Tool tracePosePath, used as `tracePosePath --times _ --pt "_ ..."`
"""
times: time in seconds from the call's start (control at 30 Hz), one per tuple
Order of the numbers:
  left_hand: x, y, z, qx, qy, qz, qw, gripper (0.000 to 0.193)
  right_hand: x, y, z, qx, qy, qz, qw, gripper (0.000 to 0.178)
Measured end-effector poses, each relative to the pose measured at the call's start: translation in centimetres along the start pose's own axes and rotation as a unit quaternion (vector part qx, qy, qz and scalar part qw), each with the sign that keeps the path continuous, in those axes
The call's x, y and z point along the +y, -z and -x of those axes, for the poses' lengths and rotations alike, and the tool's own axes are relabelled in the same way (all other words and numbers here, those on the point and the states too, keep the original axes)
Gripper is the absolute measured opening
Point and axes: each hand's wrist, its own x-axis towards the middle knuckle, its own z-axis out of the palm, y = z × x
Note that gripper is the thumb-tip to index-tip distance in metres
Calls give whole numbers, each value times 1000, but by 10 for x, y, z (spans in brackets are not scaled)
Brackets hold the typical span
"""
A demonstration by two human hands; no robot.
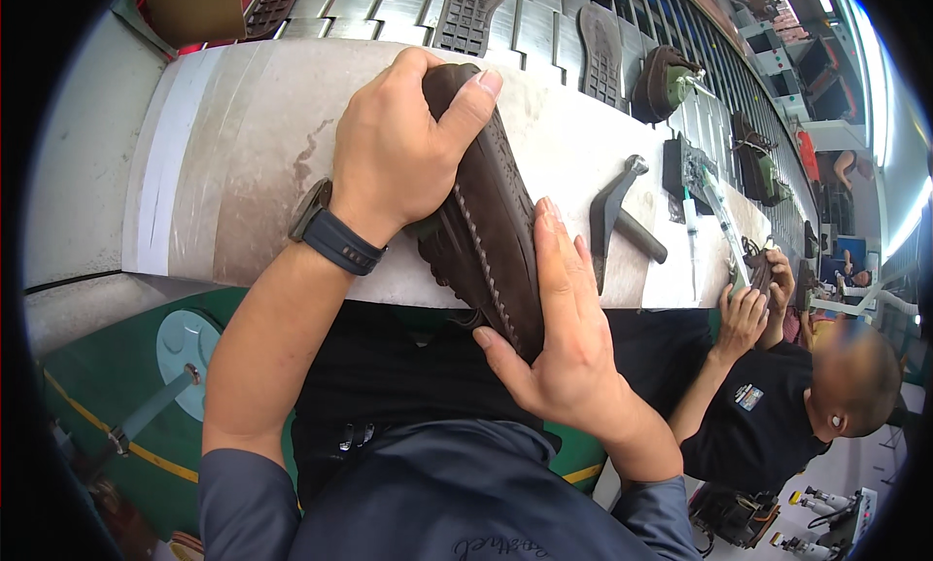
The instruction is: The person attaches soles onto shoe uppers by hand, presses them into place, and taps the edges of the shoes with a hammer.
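A dark brown leather shoe point(496, 240) with a pale stitched seam is tilted on its side over the near edge of the worktable point(262, 143). My left hand point(403, 138), with a dark watch on its wrist, is closed round the shoe's far end, thumb across the top. At the near end my right hand point(569, 333) has the shoe between its thumb and its long, straightened fingers, which lie along the right side. Part of the shoe's left side is hidden by my left hand and wrist. Right of my right hand lies a hammer point(607, 216) with a short handle.
Beyond the table runs a metal slatted conveyor point(544, 36) carrying shoe soles point(601, 51) and a shoe with green inside point(664, 83). A black block point(685, 167) with thin tools stands right of the hammer. A co-worker point(758, 396) at the right handles another shoe. A round stool point(185, 347) is lower left.
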Motion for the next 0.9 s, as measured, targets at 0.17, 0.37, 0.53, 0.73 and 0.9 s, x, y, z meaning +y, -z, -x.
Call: tracePosePath --times 0.17,0.37,0.53,0.73,0.9 --pt "-2 -2 0 1 -9 -4 1000 54 8 7 -8 -16 -29 -131 991 109" --pt "-1 -3 0 2 -6 27 1000 50 13 4 -11 -25 -26 -140 990 105" --pt "3 -1 0 0 7 21 1000 49 11 6 -13 -30 -25 -145 989 105" --pt "-1 -2 0 1 -3 11 1000 49 8 9 -15 -40 -22 -105 993 105" --pt "1 -6 0 6 -11 5 1000 51 -15 22 -20 -74 -28 76 994 107"
